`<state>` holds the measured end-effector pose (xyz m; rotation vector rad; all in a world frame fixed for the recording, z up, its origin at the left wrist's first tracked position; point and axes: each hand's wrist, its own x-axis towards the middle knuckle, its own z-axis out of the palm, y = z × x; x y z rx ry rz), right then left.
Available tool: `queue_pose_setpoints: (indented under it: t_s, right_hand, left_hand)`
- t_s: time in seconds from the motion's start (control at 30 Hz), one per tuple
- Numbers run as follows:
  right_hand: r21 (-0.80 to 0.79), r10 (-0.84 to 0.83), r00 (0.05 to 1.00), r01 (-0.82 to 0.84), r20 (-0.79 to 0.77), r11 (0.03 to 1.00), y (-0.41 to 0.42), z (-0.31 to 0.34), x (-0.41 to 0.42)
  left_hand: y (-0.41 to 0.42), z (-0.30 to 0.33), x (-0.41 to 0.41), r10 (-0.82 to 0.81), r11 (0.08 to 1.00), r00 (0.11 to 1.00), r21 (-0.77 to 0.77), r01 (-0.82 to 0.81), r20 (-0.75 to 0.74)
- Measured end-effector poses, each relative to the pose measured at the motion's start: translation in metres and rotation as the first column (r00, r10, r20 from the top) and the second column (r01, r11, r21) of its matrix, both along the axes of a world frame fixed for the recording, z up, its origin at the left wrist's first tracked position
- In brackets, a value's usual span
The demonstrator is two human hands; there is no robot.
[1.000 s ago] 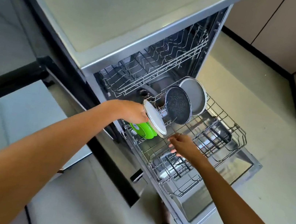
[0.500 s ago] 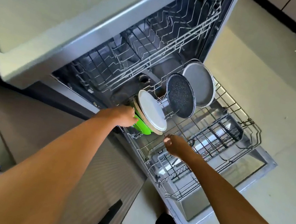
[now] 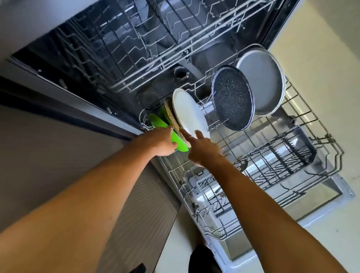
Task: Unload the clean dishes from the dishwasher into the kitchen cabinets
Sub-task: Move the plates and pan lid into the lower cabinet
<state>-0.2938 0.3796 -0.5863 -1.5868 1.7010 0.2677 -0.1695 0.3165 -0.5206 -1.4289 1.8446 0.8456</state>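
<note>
Both arms reach down into the pulled-out lower rack (image 3: 263,167) of the open dishwasher (image 3: 142,37). The left hand (image 3: 158,141) is at the rack's near-left corner with its fingers curled over the edge of a bright green plate (image 3: 178,143), so it's gripping that one. A 2nd green plate (image 3: 157,120) stands just behind it, tilted the same way.

The right hand (image 3: 202,149) is right next to the left one, fingers fairly straight and spread. One fingertip touches the lower edge of the white plate (image 3: 188,112) and another reaches toward the tan plate (image 3: 169,113) squeezed in between the white one and the green ones. It looks open, not really gripping anything.

All 4 of those plates stand on edge in the tines, leaning back toward the machine. Further back in the same row there's a dark speckled plate (image 3: 234,97), then a bigger plain grey plate (image 3: 262,80) behind it, both upright and close together but apart from the white one.

The upper rack (image 3: 168,17) sits pushed inside the tub. The dishwasher door (image 3: 304,201) lies flat under the lower rack. There's a dark cutlery basket (image 3: 288,157) on the right side of that rack, and I can't tell what's in it
</note>
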Motion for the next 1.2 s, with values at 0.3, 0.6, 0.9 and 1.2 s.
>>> queue_pose_setpoints:
  t_s: [0.3,0.6,0.9,1.2]
  right_hand:
    - [-0.281,0.091,0.967,-0.158,-0.236,0.947,-0.002,-0.014,-0.012]
    - [-0.291,0.149,0.952,-0.227,-0.266,0.929,-0.023,-0.011,-0.017]
    - [-0.334,0.035,0.977,-0.105,-0.208,0.937,-0.015,-0.002,-0.006]
    - [-0.419,-0.281,0.956,0.221,-0.087,0.881,0.036,0.044,-0.021]
  left_hand:
    - [-0.005,-0.021,-0.007,0.098,0.995,0.984,-0.008,-0.100,-0.148]
    - [0.000,-0.059,-0.031,0.515,0.851,0.803,0.067,-0.521,-0.301]
    - [0.007,-0.060,-0.029,0.607,0.699,0.605,-0.016,-0.715,-0.516]
    - [0.031,-0.006,-0.048,0.697,0.670,0.475,0.252,-0.698,-0.537]
